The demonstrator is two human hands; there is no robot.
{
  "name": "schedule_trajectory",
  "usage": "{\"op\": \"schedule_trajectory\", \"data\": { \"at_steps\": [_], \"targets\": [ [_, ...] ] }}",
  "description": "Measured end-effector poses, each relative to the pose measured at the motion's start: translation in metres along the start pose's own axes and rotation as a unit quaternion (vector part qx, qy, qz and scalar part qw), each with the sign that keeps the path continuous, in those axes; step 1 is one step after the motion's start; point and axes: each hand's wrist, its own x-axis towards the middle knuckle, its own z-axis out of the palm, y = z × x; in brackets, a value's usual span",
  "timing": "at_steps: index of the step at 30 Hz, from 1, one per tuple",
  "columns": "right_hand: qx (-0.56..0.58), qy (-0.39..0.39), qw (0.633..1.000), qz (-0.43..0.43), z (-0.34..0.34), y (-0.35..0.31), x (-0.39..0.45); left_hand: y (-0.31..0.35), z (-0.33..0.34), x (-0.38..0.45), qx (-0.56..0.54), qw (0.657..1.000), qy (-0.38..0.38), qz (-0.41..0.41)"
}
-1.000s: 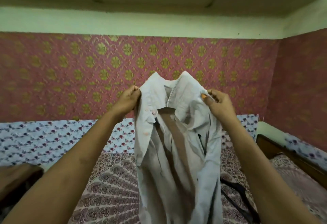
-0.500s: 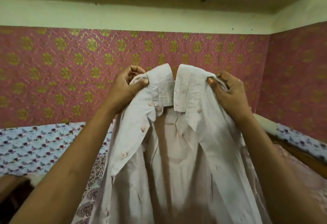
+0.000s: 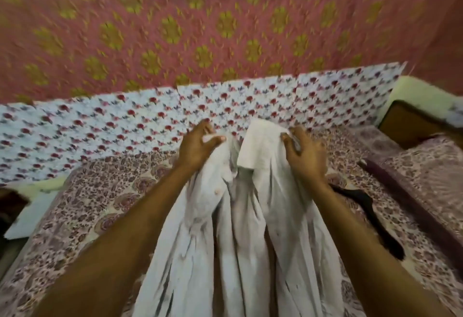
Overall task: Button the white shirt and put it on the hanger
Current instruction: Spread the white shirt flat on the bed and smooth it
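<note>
Head view, shirt: I saw the white shirt brought down from wall height toward the bed, front unbuttoned.
Left hand: it pinched the left collar side.
Right hand: it gripped the right collar side.
Meaning: I judged that the buttoning came next.
Hanger: I could not identify it.

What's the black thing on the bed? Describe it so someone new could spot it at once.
Start from the bed with the paisley bedspread that fills the lower half of the view. Both hands hold the white shirt by its collar over the middle of the bed; look just past the right hand. There lies the black strap-like item, a long dark piece running along the bedspread, the only plain black object among the patterned fabrics.
</note>
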Motion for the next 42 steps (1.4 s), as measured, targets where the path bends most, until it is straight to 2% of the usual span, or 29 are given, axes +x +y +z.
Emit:
{"op": "schedule_trajectory", "data": {
  "at_steps": [4,8,11,14,16,21,24,28,32,36,40,42],
  "targets": [
    [-0.059,-0.011,0.994,0.09,0.087,0.078,0.043,-0.064,0.074,0.088,0.063,0.997,0.025,-0.031],
    [-0.095,-0.16,0.978,0.094,0.167,0.157,0.028,-0.156,0.15,0.114,0.173,0.979,-0.062,-0.083],
    [-0.077,-0.262,0.953,0.128,0.198,0.206,-0.038,-0.212,0.184,0.059,0.176,0.968,-0.11,-0.145],
    [-0.065,-0.292,0.946,0.128,0.204,0.236,-0.12,-0.25,0.195,-0.019,0.171,0.96,-0.133,-0.18],
    [-0.068,-0.314,0.936,0.144,0.199,0.246,-0.174,-0.27,0.193,-0.066,0.197,0.94,-0.158,-0.227],
    [-0.109,-0.359,0.91,0.175,0.177,0.244,-0.263,-0.302,0.182,-0.15,0.221,0.914,-0.177,-0.289],
    [-0.125,-0.377,0.893,0.211,0.166,0.233,-0.293,-0.307,0.176,-0.175,0.19,0.912,-0.152,-0.332],
    [-0.158,-0.404,0.873,0.223,0.159,0.204,-0.319,-0.301,0.153,-0.207,0.192,0.898,-0.182,-0.351],
    [-0.146,-0.357,0.895,0.222,0.161,0.169,-0.331,-0.297,0.117,-0.244,0.238,0.891,-0.181,-0.342],
    [-0.091,-0.333,0.919,0.192,0.172,0.121,-0.346,-0.301,0.078,-0.282,0.3,0.861,-0.188,-0.364],
    [-0.022,-0.35,0.917,0.189,0.185,0.08,-0.366,-0.306,0.06,-0.306,0.3,0.85,-0.162,-0.401],
    [0.019,-0.371,0.907,0.196,0.189,0.068,-0.374,-0.312,0.058,-0.31,0.292,0.844,-0.195,-0.406]
  ]
}}
